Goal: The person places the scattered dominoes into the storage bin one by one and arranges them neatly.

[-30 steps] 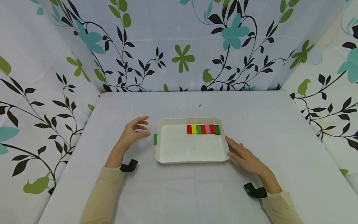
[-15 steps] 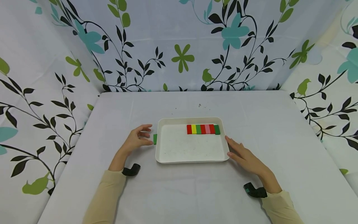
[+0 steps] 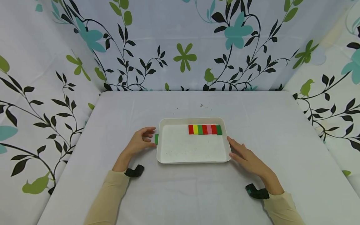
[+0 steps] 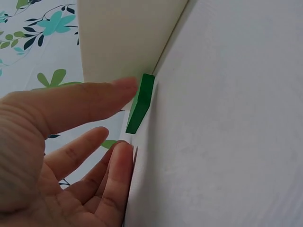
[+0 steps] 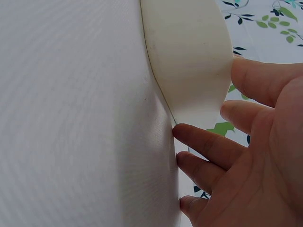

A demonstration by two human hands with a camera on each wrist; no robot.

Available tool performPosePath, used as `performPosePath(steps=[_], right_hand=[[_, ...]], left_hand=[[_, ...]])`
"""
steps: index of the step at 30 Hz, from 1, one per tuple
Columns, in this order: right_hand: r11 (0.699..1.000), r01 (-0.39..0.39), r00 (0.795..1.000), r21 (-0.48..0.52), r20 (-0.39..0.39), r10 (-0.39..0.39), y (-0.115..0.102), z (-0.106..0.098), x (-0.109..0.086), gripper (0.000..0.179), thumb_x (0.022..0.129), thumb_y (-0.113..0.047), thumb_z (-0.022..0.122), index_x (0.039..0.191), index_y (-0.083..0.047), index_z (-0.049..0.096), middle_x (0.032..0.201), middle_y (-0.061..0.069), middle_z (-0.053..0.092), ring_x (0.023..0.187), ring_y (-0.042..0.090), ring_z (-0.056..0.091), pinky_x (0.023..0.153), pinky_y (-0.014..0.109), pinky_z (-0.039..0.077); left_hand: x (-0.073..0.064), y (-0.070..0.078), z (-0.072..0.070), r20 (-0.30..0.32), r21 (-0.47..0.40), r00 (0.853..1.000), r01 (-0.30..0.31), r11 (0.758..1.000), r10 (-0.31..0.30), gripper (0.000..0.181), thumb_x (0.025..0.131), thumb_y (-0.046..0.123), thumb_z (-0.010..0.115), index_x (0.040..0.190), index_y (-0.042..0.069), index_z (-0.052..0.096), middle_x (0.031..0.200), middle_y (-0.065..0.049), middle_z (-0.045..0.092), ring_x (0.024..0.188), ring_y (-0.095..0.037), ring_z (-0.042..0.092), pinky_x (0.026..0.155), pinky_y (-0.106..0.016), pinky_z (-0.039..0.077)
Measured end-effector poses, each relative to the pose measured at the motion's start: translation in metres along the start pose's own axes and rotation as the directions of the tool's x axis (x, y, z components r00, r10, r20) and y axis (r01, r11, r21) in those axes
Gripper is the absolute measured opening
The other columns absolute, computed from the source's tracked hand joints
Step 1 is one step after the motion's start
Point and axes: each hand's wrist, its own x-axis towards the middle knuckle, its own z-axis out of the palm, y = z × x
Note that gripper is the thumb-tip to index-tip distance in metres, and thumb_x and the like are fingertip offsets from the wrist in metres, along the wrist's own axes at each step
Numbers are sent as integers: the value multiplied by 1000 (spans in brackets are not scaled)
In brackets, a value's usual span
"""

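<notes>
A white tray (image 3: 180,150) lies on the table with a row of coloured tiles (image 3: 204,129) in its far right part: red, yellow, green and pink. Outside the tray's left wall is a green tile (image 3: 156,137), on the tablecloth. My left hand (image 3: 139,141) is beside this tile, thumb and fingers spread apart. In the left wrist view the thumb tip overlaps the green tile (image 4: 141,105); whether it touches cannot be told. My right hand (image 3: 247,157) rests at the tray's right side with extended fingers, and the right wrist view has fingertips against the tray's outer wall (image 5: 189,52).
A white cloth covers the table (image 3: 191,193). Patterned curtains (image 3: 182,31) with leaves and flowers hang behind and at both sides. Small dark specks (image 3: 201,105) lie beyond the tray. A black wrist device (image 3: 135,171) sits on the left wrist, another (image 3: 257,191) on the right.
My left hand has moved right and toward me, coming up beside the green tile. The right hand, tray and tiles stay in place; the head view has shifted slightly.
</notes>
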Motion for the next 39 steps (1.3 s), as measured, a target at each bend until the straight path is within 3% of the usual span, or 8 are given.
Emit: performPosePath(steps=[24,34,39], right_hand=[[1000,-5,1000,7,4,5,1,-1,-1,66,101,-26,53,157,-17,20,161,18,21,147,45,17,115,66,4],[1000,-13,1000,11,9,13,0,-1,-1,66,101,-27,53,157,-18,19,161,17,21,148,43,17,116,66,4],[1000,-10,1000,4,8,10,0,0,0,66,101,-27,53,157,-18,20,161,18,21,147,46,17,115,67,4]], left_hand=[[-1,4,9,-62,137,998,-4,991,12,52,73,1,82,122,0,65,128,-14,54,108,-31,57,90,-42,52],[-1,3,7,-81,113,997,27,993,-18,52,74,3,82,124,2,64,126,-15,57,107,-32,59,89,-41,53],[0,2,4,-98,67,995,23,997,-16,53,75,4,80,125,0,63,119,-21,62,101,-32,64,81,-31,55]])
